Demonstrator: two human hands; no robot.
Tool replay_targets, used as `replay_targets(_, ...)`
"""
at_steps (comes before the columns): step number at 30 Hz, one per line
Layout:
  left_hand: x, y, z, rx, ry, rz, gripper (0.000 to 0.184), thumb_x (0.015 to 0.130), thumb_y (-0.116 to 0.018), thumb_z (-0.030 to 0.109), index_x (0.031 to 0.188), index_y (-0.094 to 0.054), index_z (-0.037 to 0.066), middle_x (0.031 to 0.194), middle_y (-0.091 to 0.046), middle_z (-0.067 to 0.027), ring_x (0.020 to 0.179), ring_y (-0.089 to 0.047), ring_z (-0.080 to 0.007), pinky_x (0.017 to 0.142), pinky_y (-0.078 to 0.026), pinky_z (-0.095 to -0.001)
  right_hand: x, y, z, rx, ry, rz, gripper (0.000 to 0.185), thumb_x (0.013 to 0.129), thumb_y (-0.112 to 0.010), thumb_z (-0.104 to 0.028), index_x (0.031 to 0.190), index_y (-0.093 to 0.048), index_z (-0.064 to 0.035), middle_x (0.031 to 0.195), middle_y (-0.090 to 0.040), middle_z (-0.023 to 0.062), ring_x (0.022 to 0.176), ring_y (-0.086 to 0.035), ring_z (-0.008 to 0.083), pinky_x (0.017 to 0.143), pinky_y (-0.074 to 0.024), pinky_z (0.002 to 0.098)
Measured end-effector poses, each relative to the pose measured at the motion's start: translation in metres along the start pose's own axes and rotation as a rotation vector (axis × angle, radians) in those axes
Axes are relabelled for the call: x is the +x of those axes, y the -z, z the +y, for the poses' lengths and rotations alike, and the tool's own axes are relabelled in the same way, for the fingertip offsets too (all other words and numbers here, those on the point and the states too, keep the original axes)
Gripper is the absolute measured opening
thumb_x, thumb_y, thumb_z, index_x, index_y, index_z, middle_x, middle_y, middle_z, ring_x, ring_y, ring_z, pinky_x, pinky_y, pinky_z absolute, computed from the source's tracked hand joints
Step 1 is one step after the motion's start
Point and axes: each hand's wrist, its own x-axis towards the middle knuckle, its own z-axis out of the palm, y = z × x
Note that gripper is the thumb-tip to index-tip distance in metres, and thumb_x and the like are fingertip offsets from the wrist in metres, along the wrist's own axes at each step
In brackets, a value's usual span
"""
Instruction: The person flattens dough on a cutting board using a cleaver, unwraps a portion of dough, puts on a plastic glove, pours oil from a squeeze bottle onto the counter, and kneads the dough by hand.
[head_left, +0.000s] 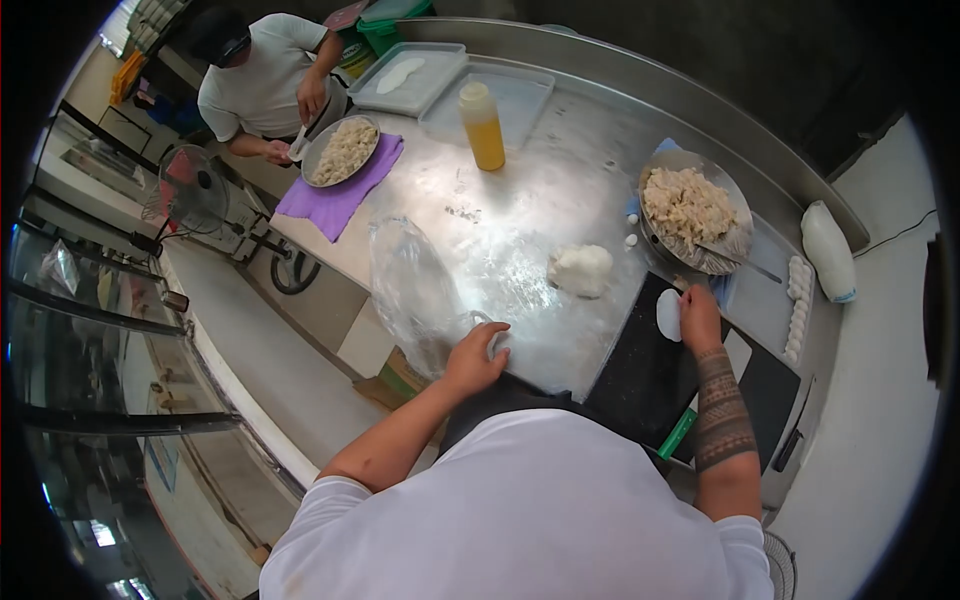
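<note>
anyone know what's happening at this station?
The wearer's right hand holds a flat white dough round over a black board. The left hand is by clear plastic sheeting; whether it grips anything is unclear. A dough lump sits on the steel table, near a bowl of filling. At the far left, a co-worker holds something white beside another filled bowl.

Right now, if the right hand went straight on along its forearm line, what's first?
Probably the near rim of the bowl of filling, just beyond the right hand; relative height is unclear, so it might pass over.
</note>
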Motion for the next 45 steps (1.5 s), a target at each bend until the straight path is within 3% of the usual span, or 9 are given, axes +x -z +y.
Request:
replay_targets(4, 0.004, 0.009, -0.01, 0.02, 0.003, -0.015, 0.041, 0.09, -0.072, 0.016, 0.13, -0.065, 0.01, 0.124, -0.068, -0.0183, 0.109, -0.067, -0.0376, 0.094, -0.054, -0.0432, -0.016, 0.019, -0.011, 0.223, 0.041, -0.077, 0.012, 0.095, -0.065, -0.008, 0.104, -0.063, 0.0003, 0.095, -0.069, 0.0214, 0.089, -0.067, 0.0402, 0.079, -0.0523, 0.0458)
replay_targets(12, -0.008, 0.029, -0.031, 0.047, 0.077, -0.058, 0.038, 0.092, -0.071, 0.021, 0.128, -0.065, 0.012, 0.121, -0.068, -0.0162, 0.107, -0.067, -0.0367, 0.094, -0.053, -0.0436, -0.034, 0.125, -0.144, 0.403, 0.069, -0.595, 0.012, 0.091, -0.065, -0.007, 0.101, -0.07, 0.0002, 0.082, -0.069, 0.0096, 0.075, -0.064, 0.0156, 0.072, -0.0529, 0.0328)
replay_targets(20, -0.027, 0.031, -0.046, 0.026, 0.079, -0.044, 0.036, 0.092, -0.071, 0.021, 0.127, -0.066, 0.013, 0.121, -0.068, -0.0145, 0.112, -0.066, -0.0365, 0.098, -0.052, -0.0435, 0.042, 0.062, -0.334, 0.503, 0.641, -0.724, 0.02, 0.1, -0.066, -0.021, 0.097, -0.072, -0.003, 0.073, -0.066, 0.0046, 0.071, -0.061, 0.0132, 0.067, -0.0511, 0.0327)
replay_targets(26, -0.037, 0.033, -0.039, 0.04, 0.067, -0.002, 0.036, 0.094, -0.068, 0.021, 0.128, -0.064, 0.013, 0.118, -0.069, -0.0141, 0.111, -0.066, -0.0356, 0.094, -0.054, -0.0439, 0.22, 0.025, -0.479, 1.487, 0.044, -0.415, 0.033, 0.097, -0.065, -0.018, 0.121, -0.064, 0.004, 0.108, -0.069, 0.0102, 0.096, -0.067, 0.0192, 0.075, -0.0574, 0.0368)
replay_targets(29, -0.046, 0.034, -0.041, 0.002, 0.066, 0.065, 0.035, 0.093, -0.069, 0.02, 0.128, -0.065, 0.013, 0.117, -0.069, -0.0146, 0.109, -0.067, -0.0358, 0.092, -0.054, -0.0433, 0.196, 0.022, -0.473, 1.301, 0.203, -0.368, 0.041, 0.102, -0.06, -0.02, 0.134, -0.055, 0.0051, 0.121, -0.065, 0.0133, 0.108, -0.07, 0.0251, 0.088, -0.0587, 0.0403)
replay_targets(35, -0.05, 0.048, -0.027, -0.101, 0.001, 0.085, 0.032, 0.091, -0.073, 0.015, 0.122, -0.068, 0.01, 0.112, -0.071, -0.0156, 0.103, -0.069, -0.0343, 0.09, -0.055, -0.0413, 0.068, -0.031, -0.358, 1.177, 0.065, -0.656, 0.039, 0.096, -0.059, -0.003, 0.134, -0.057, 0.0055, 0.105, -0.071, 0.0107, 0.086, -0.069, 0.0169, 0.076, -0.0578, 0.0301)
replay_targets(37, -0.041, 0.071, 0.009, -0.128, -0.002, 0.002, 0.03, 0.09, -0.074, 0.015, 0.119, -0.069, 0.008, 0.107, -0.072, -0.0149, 0.098, -0.07, -0.0333, 0.086, -0.055, -0.0404, 0.032, -0.061, -0.299, 1.076, 0.141, -0.77, 0.049, 0.092, -0.06, 0.002, 0.141, -0.055, 0.0007, 0.121, -0.068, 0.0128, 0.095, -0.067, 0.0155, 0.079, -0.057, 0.0282)
replay_targets(41, -0.011, 0.101, 0.09, -0.253, -0.133, -0.454, 0.028, 0.091, -0.074, 0.016, 0.116, -0.069, 0.006, 0.101, -0.073, -0.0113, 0.089, -0.07, -0.0282, 0.079, -0.055, -0.0383, -0.049, -0.024, -0.278, 0.72, 0.664, -0.459, 0.068, 0.089, -0.067, -0.007, 0.154, -0.048, -0.0096, 0.149, -0.051, 0.0118, 0.113, -0.061, 0.028, 0.1, -0.0529, 0.039)
replay_targets(45, 0.012, 0.086, 0.16, -0.412, -0.517, -0.746, 0.032, 0.091, -0.075, 0.017, 0.12, -0.068, 0.006, 0.102, -0.073, -0.0104, 0.083, -0.07, -0.0244, 0.075, -0.055, -0.0356, -0.078, -0.042, -0.276, 0.794, 0.93, -0.325, 0.055, 0.087, -0.071, -0.02, 0.141, -0.059, -0.0173, 0.136, -0.061, 0.0093, 0.119, -0.06, 0.0373, 0.116, -0.0405, 0.0461)
